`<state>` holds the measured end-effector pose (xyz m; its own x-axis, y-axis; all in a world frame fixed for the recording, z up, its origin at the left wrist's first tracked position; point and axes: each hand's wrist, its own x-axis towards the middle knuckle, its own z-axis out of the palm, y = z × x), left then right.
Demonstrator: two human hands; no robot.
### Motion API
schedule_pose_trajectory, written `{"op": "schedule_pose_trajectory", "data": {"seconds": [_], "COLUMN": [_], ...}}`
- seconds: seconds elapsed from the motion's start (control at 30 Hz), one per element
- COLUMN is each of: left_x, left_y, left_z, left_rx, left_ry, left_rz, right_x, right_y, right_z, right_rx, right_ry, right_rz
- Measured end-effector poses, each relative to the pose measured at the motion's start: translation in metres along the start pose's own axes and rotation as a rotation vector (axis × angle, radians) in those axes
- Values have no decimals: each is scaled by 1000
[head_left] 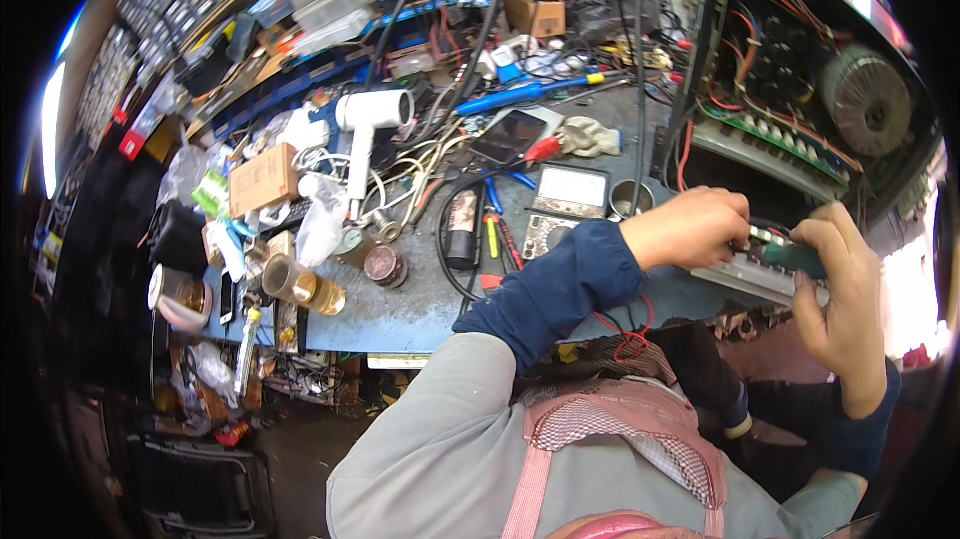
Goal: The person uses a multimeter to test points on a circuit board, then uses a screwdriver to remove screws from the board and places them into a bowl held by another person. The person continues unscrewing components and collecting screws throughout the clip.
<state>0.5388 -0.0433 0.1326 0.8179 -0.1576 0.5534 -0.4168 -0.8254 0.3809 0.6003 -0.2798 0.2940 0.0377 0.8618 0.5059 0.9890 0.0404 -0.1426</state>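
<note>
At the right of the bench, my right hand [844, 291] grips the dark green handle of a tool [796, 260], likely a screwdriver, over a circuit board on a metal heatsink [739, 276]. My left hand [694, 227] lies at the left end of that board, its fingertips pinched together; whether they hold a small part cannot be told. Behind both hands stands an opened amplifier chassis [780, 156] with a round toroidal transformer [870, 103], coloured wires and a green circuit board [787, 140]. Left of my left hand lie an analog multimeter [571, 190] and a metal cup [631, 199].
A white heat gun or hair dryer [364, 133], tangled cables, a blue soldering tool [517, 96], a work glove [589, 137] and pliers [493, 194] crowd the blue bench [405, 329]. Glass jars [304, 285] stand near its front left edge. A red wire [637, 325] hangs over the edge.
</note>
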Motion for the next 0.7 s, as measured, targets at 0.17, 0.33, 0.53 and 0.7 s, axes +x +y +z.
{"op": "schedule_pose_trajectory", "data": {"seconds": [0.17,0.33,0.53,0.7], "left_x": [4,2,1,5], "left_y": [5,6,9,9], "left_z": [-7,-11,-11,-15], "left_rx": [-38,-24,-12,-42], "left_ry": [-4,8,-7,-17], "left_rz": [13,8,14,77], "right_x": [-11,-9,-5,-13], "right_y": [8,4,-1,2], "right_z": [-2,-2,3,-3], "right_rx": [-131,-141,-146,-166], "right_ry": [-61,0,90,43], "right_rz": [91,74,-11,-14]}}
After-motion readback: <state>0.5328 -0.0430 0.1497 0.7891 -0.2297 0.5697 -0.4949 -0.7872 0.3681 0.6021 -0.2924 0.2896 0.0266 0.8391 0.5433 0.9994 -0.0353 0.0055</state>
